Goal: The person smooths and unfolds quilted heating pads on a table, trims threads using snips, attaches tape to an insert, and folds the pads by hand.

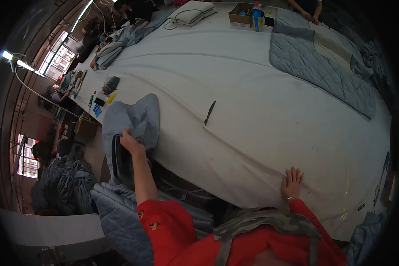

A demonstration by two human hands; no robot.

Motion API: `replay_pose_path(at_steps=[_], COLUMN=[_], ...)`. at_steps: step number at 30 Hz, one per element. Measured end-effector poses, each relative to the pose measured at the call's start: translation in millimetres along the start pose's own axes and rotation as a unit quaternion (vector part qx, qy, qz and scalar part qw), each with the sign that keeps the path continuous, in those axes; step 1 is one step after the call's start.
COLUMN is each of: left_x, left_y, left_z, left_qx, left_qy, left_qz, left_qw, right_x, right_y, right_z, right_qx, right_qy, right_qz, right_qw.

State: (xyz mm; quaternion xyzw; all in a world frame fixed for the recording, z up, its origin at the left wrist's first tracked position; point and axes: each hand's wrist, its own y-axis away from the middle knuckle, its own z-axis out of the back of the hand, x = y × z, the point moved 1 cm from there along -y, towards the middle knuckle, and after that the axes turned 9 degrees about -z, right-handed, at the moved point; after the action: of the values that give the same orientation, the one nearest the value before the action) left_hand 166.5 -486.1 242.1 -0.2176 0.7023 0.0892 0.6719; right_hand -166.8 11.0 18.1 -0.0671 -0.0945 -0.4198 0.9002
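My left hand (131, 142) is closed on a grey-blue piece of fabric (142, 116), near a dark band along its edge. Part of that fabric lies on the near left edge of the table, and the rest hangs over the side. My right hand (292, 181) rests flat on the white table cover (261, 111), its fingers spread and nothing in them. Between the hands, a long crease runs through the cover. Farther in is a narrow dark shape (210, 113); whether it is a slit or an object I cannot tell.
A quilted grey-blue piece (317, 75) lies at the far right, where another person's hands (312, 17) work. A cardboard box (242, 17) and blue bottle (257, 18) stand at the back. Bundled fabric (64, 186) is heaped at left; another person (135, 11) leans over the far left.
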Motion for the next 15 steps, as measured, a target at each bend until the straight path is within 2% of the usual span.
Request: replay_pose_path(at_steps=[2,3,4,5,6,7,8,9,11,12,14,15], left_x=[-25.3,-39.2,-33.7,-39.5,-45.1,-39.6,-30.8,-16.1,-44.5,-45.0,-38.8,-33.5], left_y=[77.9,133.5,180.3,237.1,291.3,346.5,400.2,457.2,519.9,537.8,557.2,555.4], left_z=[-52.6,-75.7,-89.5,-103.7,-107.5,-106.4,-98.8,-87.3,-67.4,-57.1,-34.9,-29.9], left_qx=[0.19,0.215,0.331,0.467,0.586,0.683,0.754,0.822,0.929,0.934,0.968,0.961], left_qy=[0.049,0.054,0.061,0.134,0.132,0.127,0.042,0.065,-0.033,-0.026,0.056,0.085], left_qz=[-0.012,0.0,-0.03,-0.071,-0.066,-0.015,-0.02,0.008,-0.061,-0.058,0.001,0.047], left_qw=[0.98,0.975,0.941,0.871,0.797,0.72,0.655,0.566,0.363,0.35,0.245,0.258], right_x=[-2.5,-1.7,0.1,-0.4,0.5,13.8,14.3,10.8,-2.9,-18.2,-56.0,-76.0], right_y=[0.3,2.1,0.9,3.3,3.1,-5.7,-4.5,3.2,13.3,23.4,48.7,63.1], right_z=[-4.1,-2.8,-0.7,-0.5,1.6,26.1,30.2,30.3,26.3,22.0,8.2,3.2], right_qx=[0.001,0.006,0.008,0.009,0.006,0.009,0.008,0.005,0.006,0.005,0.007,0.004], right_qy=[0.009,0.001,-0.007,-0.011,-0.016,-0.01,-0.025,-0.052,-0.092,-0.103,-0.116,-0.123], right_qz=[-0.003,-0.005,-0.007,-0.008,-0.011,-0.025,-0.016,0.006,0.032,0.042,0.056,0.064], right_qw=[1.0,1.0,1.0,1.0,1.0,1.0,1.0,0.999,0.995,0.994,0.992,0.99])
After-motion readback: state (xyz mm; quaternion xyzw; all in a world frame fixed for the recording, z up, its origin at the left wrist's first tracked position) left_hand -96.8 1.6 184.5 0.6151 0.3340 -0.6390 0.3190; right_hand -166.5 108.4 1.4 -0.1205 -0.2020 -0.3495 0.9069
